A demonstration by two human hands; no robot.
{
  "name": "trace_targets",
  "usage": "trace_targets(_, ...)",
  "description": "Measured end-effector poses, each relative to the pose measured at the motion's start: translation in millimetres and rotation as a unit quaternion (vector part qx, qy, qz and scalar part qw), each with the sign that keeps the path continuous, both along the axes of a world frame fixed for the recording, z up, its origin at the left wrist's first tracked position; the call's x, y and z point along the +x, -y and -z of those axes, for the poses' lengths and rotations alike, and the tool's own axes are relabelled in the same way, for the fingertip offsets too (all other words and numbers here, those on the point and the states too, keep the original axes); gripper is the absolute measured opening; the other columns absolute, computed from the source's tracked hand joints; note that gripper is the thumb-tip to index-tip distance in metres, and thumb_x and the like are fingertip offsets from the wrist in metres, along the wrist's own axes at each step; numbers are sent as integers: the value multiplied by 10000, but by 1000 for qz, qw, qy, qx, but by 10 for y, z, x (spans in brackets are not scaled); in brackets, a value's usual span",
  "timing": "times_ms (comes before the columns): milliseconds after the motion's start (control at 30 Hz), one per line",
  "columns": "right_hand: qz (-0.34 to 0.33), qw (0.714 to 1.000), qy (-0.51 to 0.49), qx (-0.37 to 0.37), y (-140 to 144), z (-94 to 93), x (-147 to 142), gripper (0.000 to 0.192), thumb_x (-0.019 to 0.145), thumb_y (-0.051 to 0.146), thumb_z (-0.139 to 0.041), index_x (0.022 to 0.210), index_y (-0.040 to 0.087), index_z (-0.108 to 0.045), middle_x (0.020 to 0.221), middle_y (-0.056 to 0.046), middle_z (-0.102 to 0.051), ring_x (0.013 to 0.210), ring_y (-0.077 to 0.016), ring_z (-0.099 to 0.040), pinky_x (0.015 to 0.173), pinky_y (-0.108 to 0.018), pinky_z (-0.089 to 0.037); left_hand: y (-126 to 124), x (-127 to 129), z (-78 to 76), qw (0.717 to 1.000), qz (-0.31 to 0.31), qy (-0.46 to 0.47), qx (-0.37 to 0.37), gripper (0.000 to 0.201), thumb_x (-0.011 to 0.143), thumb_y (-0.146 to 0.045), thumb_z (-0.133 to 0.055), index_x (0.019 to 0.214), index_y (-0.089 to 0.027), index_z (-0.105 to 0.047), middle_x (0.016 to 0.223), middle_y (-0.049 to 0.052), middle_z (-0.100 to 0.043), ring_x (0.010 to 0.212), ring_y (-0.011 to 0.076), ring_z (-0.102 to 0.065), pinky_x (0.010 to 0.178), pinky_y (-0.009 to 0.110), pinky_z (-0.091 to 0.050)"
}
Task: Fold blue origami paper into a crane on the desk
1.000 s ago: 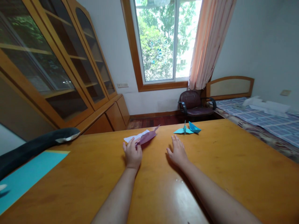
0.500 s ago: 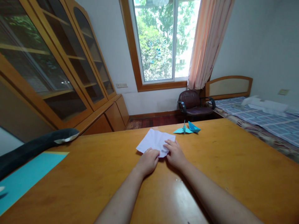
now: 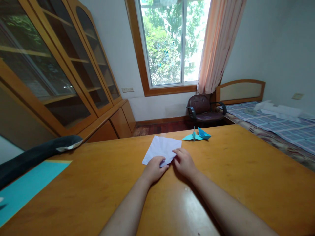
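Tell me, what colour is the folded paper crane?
Light blue: the paper crane shows clearly in the head view.

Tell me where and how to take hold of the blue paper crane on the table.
Pinch the blue paper crane at its upright neck or the folded body beneath, coming from above. Its wings spread flat against the table and offer little edge; both hands are on the white paper.
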State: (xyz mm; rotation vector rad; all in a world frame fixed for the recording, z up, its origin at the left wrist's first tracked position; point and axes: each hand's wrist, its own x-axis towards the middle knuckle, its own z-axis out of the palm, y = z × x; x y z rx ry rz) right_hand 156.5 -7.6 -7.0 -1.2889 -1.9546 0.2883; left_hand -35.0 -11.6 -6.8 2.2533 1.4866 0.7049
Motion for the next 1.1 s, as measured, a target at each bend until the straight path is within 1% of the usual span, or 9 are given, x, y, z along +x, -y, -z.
trace_targets(200, 6, 1000, -27, 12, 7, 0, 11, 222, 840, 234, -520, 1028, 168, -615, 999, -94, -628, 969, -216, -558, 905, -320, -438, -13, -2, -78, 999, -21, 36, -20, 267, 892, -367, -461, 879, -196, -667, 878, 57, -701, 810, 198, -622, 726, 287, -452)
trace_targets(333, -25, 1000, -2, -5, 16, 2, 4, 182, 851, 191, -500, 988, 196, -619, 1025, -75, -634, 1007, -208, -551, 930, -320, -426, -23, 3, -54, 995, -55, 69, -39, 256, 867, -312, -507, 1040, -191, -653, 988, 78, -703, 897, 206, -632, 807, 300, -471)
trace_targets(433, -45, 999, 14, 8, 17, 0, -6, 182, 865, 182, -504, 999, 199, -625, 1067, -70, -628, 1036, -194, -540, 944, -301, -415, -28, 30, 0, 991, -68, 98, -55, 378, 846, -280, -544, 1210, -186, -578, 998, 83, -692, 893, 199, -644, 821, 306, -494)
trace_targets(567, -71, 997, 38, 14, 11, -10, -17, 193, 907, 189, -469, 972, 200, -651, 1077, -63, -627, 1016, -174, -546, 922, -270, -410, -23, 90, 63, 987, -39, 136, -70, 590, 812, -225, -575, 1378, -203, -410, 1044, 71, -654, 870, 158, -635, 781, 270, -520)
trace_targets(700, -71, 992, 98, -18, 2, -10, -26, 182, 884, 163, -491, 878, 192, -671, 991, -50, -641, 956, -171, -553, 870, -261, -410, -9, 140, 96, 987, -13, 138, -84, 771, 745, -171, -632, 1442, -211, -303, 1142, 83, -604, 839, 132, -610, 743, 250, -535)
trace_targets(833, -43, 986, 153, -56, 10, -8, -32, 153, 855, 187, -528, 860, 190, -681, 920, -46, -640, 888, -173, -556, 824, -263, -406, 0, 143, 106, 992, 13, 106, -61, 715, 718, -161, -647, 1389, -192, -405, 1279, 115, -539, 903, 154, -612, 776, 279, -546)
trace_targets(933, -37, 981, 176, -69, 21, -16, -31, 184, 866, 206, -506, 876, 195, -690, 927, -51, -642, 884, -174, -555, 817, -264, -398, -1, 115, 93, 999, 26, 43, -14, 553, 730, -214, -664, 1269, -169, -551, 1360, 137, -496, 1127, 235, -559, 979, 372, -471)
trace_targets(1000, -36, 980, 184, -71, 24, -23, -29, 201, 874, 216, -493, 874, 197, -693, 938, -55, -642, 885, -175, -554, 818, -267, -394, -2, 93, 78, 999, 41, -2, 14, 464, 748, -268, -670, 1199, -173, -614, 1324, 128, -541, 1208, 270, -504, 1061, 412, -393)
trace_targets(1100, -39, 979, 185, -69, 23, -23, -27, 207, 873, 224, -492, 862, 198, -697, 945, -53, -643, 889, -175, -554, 826, -267, -390, -7, 66, 59, 996, 66, -43, 31, 360, 793, -307, -635, 1139, -210, -658, 1234, 101, -615, 1165, 267, -529, 1040, 406, -401)
